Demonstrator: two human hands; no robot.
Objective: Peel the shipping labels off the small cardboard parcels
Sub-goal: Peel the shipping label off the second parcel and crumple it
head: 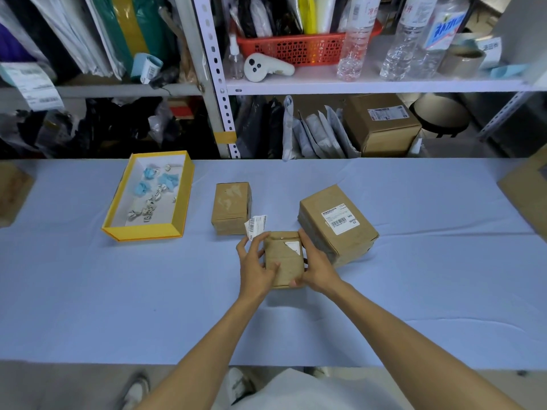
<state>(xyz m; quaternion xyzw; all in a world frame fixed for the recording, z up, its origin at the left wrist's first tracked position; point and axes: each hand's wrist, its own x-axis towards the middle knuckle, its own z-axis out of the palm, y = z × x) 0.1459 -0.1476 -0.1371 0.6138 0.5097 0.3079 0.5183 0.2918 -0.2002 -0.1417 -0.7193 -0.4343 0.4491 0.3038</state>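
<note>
We count three brown cardboard parcels on the pale blue surface [88, 291]. Our left hand [256, 266] and right hand [315, 269] each keep a closed grip on the small boxy parcel [284, 261]. The left also pinches a torn white paper label [255, 226]; a remnant [294, 247] clings on top.

**Label half off the small parcel**

Both hands hold a small parcel [284, 260] over the blue counter [118, 291] — left hand [255, 266] pinching a torn label strip [256, 226], right hand [315, 269] gripping the side. A white label remnant [293, 248] stays stuck on top. Nearby sit a bare parcel [231, 207], a labelled larger parcel [337, 223] and a yellow tray [148, 196] of crumpled scraps.
</note>
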